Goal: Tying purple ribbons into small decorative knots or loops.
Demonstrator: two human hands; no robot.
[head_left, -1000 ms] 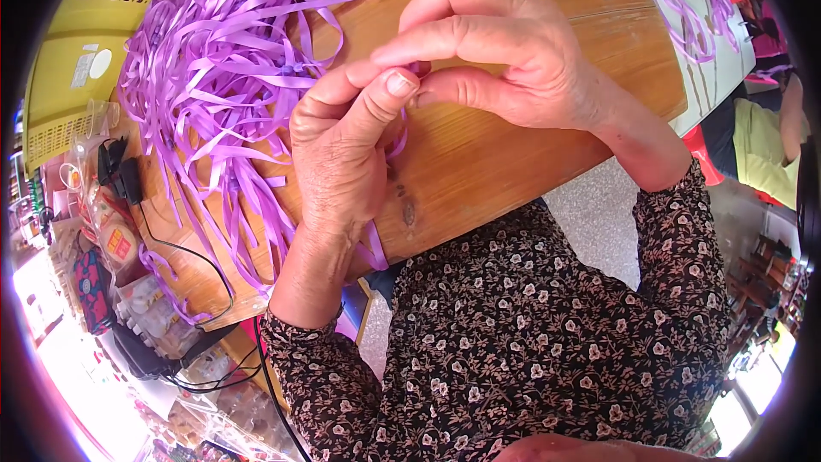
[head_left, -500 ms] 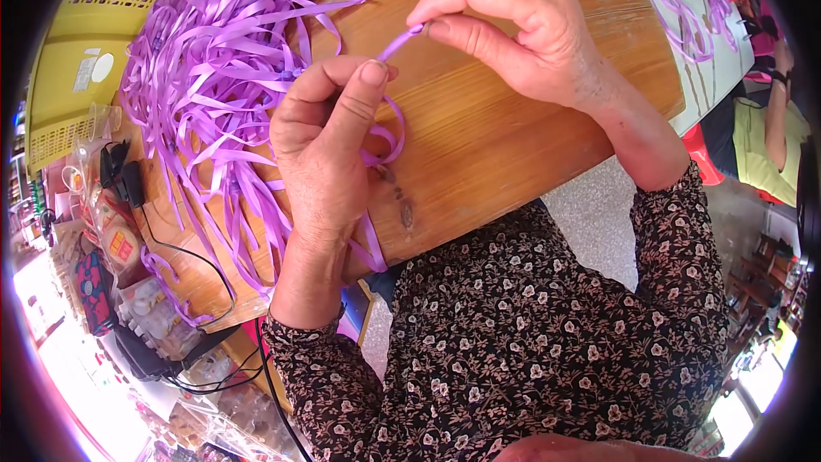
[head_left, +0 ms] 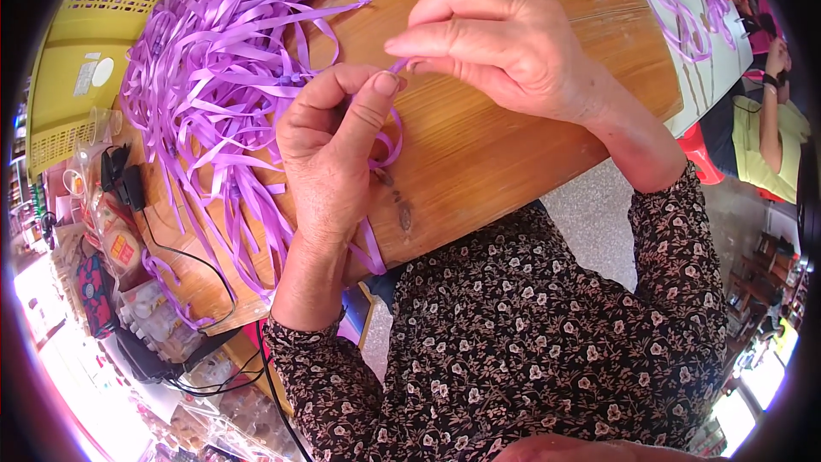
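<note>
My left hand [head_left: 333, 133] pinches a narrow purple satin ribbon [head_left: 399, 65] between thumb and forefinger, above the wooden worktop [head_left: 513, 154]. My right hand [head_left: 517, 51] curls its fingertips right beside it; I cannot tell whether they grip. The ribbon looks light, limp and slippery, best pinched across its flat width. Its short exposed stretch slants rightward, away from me.

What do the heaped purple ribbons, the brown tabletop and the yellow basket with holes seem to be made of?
Heaped flat purple ribbons: likely satin-type fabric, given their soft sheen.
Brown tabletop: wood, seemingly varnished, with visible grain lines.
Yellow perforated basket: probably moulded plastic, smooth with regular holes.
</note>
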